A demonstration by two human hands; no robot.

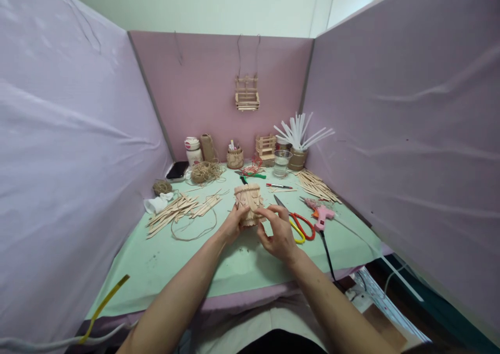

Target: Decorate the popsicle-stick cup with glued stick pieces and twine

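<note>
A small pot-shaped holder covered in wooden craft sticks [249,193], with a braided band round its top and small wooden bits on its side, is held just above the middle of the table. My left hand [233,224] is closed round its lower left side. At its right side is my right hand [278,234], its index fingertip touching the surface and its thumb apart below. Nothing shows between those fingers. Red and yellow handled scissors [302,226] lie close to the right hand, partly behind it. A pink glue gun [323,215] rests further right.
Loose wooden sticks [175,211] and twine lie at left, more sticks [318,186] at right. Behind are green-handled pliers [255,175], a red pen [279,186], a twine bundle [205,172], a water cup [281,164] and a pot of white glue sticks [298,159]. Fabric walls enclose the table.
</note>
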